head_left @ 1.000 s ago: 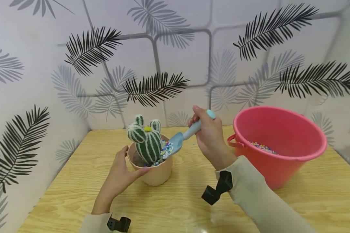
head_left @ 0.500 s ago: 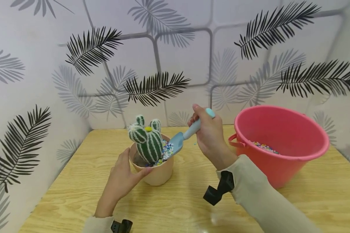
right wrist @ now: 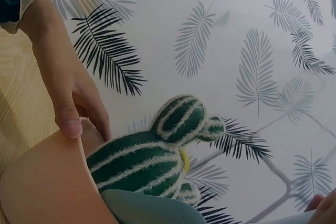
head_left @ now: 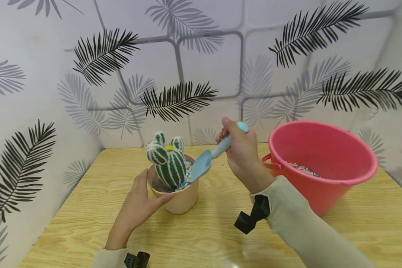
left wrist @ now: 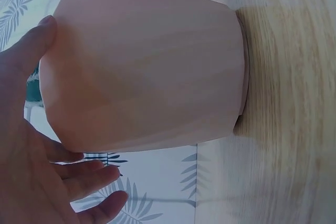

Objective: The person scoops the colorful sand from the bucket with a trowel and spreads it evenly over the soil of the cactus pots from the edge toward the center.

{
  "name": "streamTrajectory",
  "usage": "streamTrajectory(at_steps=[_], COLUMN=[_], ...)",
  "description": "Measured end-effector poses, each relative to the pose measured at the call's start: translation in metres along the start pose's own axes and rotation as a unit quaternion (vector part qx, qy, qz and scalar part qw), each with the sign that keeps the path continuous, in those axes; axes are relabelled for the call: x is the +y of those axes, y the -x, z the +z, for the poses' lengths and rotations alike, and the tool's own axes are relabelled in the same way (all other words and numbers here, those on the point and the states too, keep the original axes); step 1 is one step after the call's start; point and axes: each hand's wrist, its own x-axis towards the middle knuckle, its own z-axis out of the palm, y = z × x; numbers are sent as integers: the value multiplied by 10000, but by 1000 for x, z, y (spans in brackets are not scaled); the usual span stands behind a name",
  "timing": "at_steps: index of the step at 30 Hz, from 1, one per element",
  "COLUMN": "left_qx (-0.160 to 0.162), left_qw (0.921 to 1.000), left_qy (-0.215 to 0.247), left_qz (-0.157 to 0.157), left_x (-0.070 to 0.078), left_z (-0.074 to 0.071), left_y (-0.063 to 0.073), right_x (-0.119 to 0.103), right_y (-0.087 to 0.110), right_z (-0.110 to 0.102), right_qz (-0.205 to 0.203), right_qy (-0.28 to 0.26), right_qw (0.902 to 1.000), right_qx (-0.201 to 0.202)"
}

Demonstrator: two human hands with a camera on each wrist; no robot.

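Peach-coloured rounded pot (head_left: 181,203): left of centre in the head view, upright on the pale wood-grain bench (head_left: 221,238), its mouth facing up.
Fuzzy green cactus figure (head_left: 170,169) with white stripes and a yellow flower: stands in the pot; long axis near vertical, top leaning to the upper left.
Small multicoloured beads (head_left: 188,172): beside the cactus, at its right and front, likely there to prop its base.
Light-blue trowel (head_left: 201,165) with a teal end cap: near the middle of the frame, blade at the pot's right rim; whether its tip touches rim or beads is unclear.
Trowel's long axis: slanted, tip pointing lower left, capped end upper right.
Right hand (head_left: 240,156): grip clamped round the trowel's handle, probably to keep the blade tilted down into the pot.
Left hand (head_left: 139,203): grip spread round the pot's near-left rim, thumb in front, apparently steadying it opposite the blade.
Pink round bucket (head_left: 335,191): right of the frame, beads inside, presumably placed within the right hand's reach.
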Motion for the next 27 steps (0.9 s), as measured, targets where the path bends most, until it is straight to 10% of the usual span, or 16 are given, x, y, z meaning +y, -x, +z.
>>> streamTrajectory(at_steps=[27], left_qx=[-212], left_qw=[9991], left_qy=[108], left_qz=[-357], left_x=[8], left_z=[-8], left_y=[2], right_x=[-18], right_y=[-1], right_z=[-15], right_qz=[-156], right_qy=[-59], right_qw=[9997], right_qx=[-202])
